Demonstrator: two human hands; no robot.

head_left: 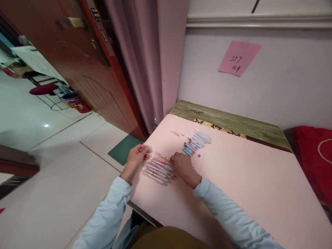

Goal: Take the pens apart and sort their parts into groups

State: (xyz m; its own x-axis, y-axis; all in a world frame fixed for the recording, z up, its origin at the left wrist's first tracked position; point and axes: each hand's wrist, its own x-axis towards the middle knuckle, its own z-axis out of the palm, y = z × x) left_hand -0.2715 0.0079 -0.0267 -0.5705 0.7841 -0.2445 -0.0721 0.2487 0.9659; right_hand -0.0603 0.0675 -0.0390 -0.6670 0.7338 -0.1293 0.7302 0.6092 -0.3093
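A row of several pink pens [158, 168] lies side by side near the left edge of the pink tabletop [246, 180]. My left hand [137, 157] rests at the left end of that row with its fingers curled together at the table's edge. My right hand [183, 166] sits at the row's right end, fingers bent down onto the pens. Just beyond lies a second row of several blue pens [197, 141]. A single clear pen [176, 133] lies apart, farther back. A tiny blue cap [199, 156] lies beside the blue row.
The table stands against a white wall with a pink paper note [239, 57]. A wood-patterned strip [230, 121] lines the table's far edge. A mauve curtain [153, 58] and a brown door [85, 69] stand at the left. Red cloth [313, 155] lies at the right.
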